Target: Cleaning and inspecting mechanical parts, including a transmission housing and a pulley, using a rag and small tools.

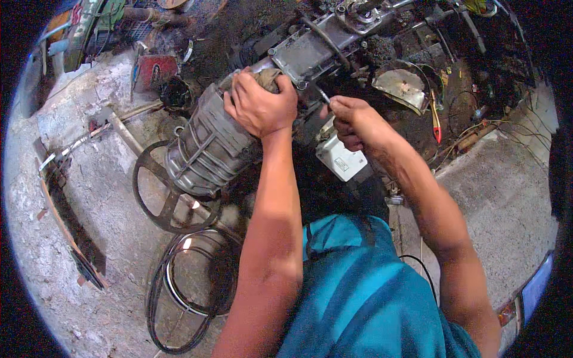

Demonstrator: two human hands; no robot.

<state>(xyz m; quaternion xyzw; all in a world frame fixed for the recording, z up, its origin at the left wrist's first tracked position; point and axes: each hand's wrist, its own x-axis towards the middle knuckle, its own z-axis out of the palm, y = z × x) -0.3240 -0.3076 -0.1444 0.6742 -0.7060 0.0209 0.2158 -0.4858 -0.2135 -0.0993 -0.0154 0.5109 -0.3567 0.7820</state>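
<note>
A grey ribbed metal gearbox (209, 143) lies slantwise ahead of me, its long narrow section running up to the far right. My left hand (262, 104) is closed over a crumpled brownish rag (267, 77) on top of the housing, where the wide part meets the narrow one. Just right of that joint, my right hand (356, 122) grips a thin metal tool (324, 95). Its shiny shank points up and left toward a bolt lug (302, 85) on the housing's edge. My fingers hide the tool's other end, so its exact kind cannot be made out.
Beneath my right hand sits a white box (341, 160). A steering wheel (138, 179) and coiled black cable (156, 298) lie on the floor at near left. At far left is a red container (156, 70). Right of the gearbox are a metal pan (399, 83) and a red-handled tool (436, 128).
</note>
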